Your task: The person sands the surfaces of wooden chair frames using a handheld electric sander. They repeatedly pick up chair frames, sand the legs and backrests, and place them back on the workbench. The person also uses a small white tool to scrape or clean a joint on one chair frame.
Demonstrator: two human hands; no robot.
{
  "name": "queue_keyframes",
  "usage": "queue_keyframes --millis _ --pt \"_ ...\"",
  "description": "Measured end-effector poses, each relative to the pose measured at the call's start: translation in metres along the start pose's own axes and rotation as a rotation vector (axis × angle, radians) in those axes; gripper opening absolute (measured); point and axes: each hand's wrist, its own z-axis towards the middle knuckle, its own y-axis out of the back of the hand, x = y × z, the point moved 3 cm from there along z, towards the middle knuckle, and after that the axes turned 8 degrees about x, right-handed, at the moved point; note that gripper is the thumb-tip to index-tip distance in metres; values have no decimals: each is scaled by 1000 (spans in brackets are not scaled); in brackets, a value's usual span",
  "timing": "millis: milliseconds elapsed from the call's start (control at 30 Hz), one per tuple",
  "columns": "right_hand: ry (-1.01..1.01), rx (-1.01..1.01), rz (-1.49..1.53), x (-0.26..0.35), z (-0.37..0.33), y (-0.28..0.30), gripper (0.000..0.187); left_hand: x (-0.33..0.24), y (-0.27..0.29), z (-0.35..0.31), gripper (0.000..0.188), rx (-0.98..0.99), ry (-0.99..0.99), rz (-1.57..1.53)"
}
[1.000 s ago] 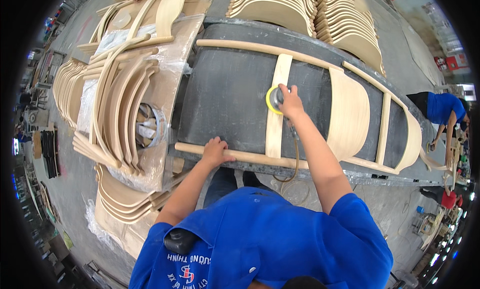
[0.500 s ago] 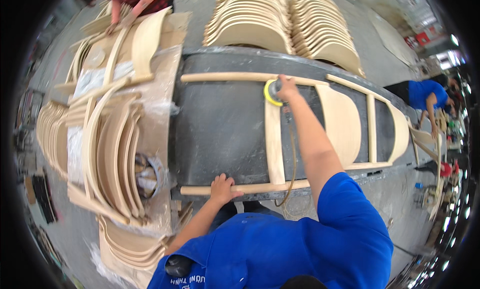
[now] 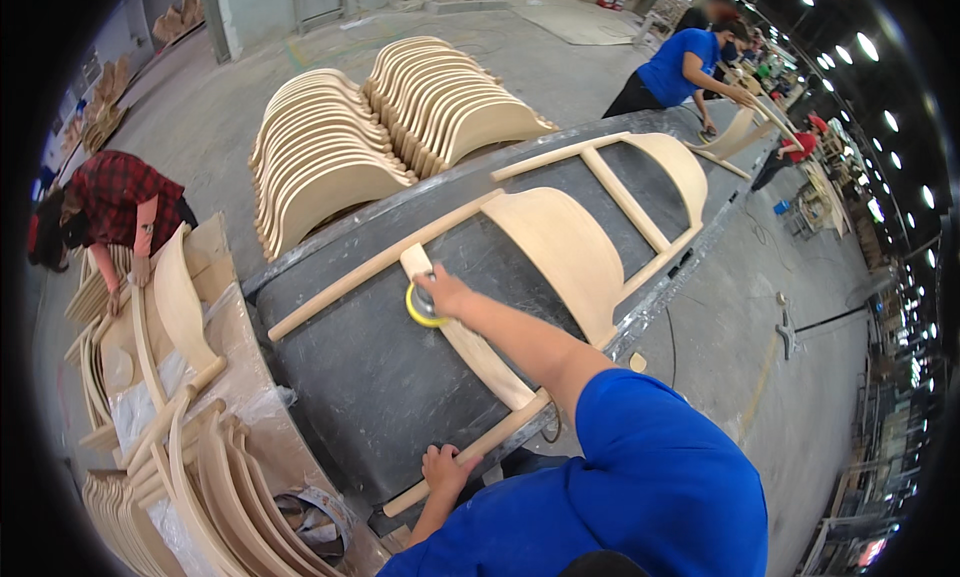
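My right hand [image 3: 444,292] is closed over a round sander [image 3: 422,313] with a yellow rim. The sander sits on the flat crossbar [image 3: 488,365] of a pale wooden chair frame, nearer the bar's far end. Close to my body, my left hand [image 3: 446,468] is wrapped over the frame's near leg [image 3: 500,436]. The frame lies flat on a dark worktable [image 3: 345,387], its wide curved panel [image 3: 560,249] to the right of my right forearm. My right hand hides part of the sander.
Another frame [image 3: 690,187] lies farther along the table. Curved panels [image 3: 330,182] stand stacked beyond it. On the left, a bench holds chair parts [image 3: 180,307] and a bucket [image 3: 315,522]. One person in plaid [image 3: 120,202] works there; another in blue [image 3: 675,67] works at the far end.
The sander has slid along the crossbar, away from the far leg and toward me. My left hand stays on the near leg. The view has turned, showing more of the room.
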Motion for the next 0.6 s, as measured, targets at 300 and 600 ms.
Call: queue_keyframes --millis 300,600 --pt "149 73 -98 -17 -154 -75 72 7 -6 5 51 -17 -37 9" --pt "178 -101 11 -26 -48 -26 71 6 -12 8 46 -89 -64 44"
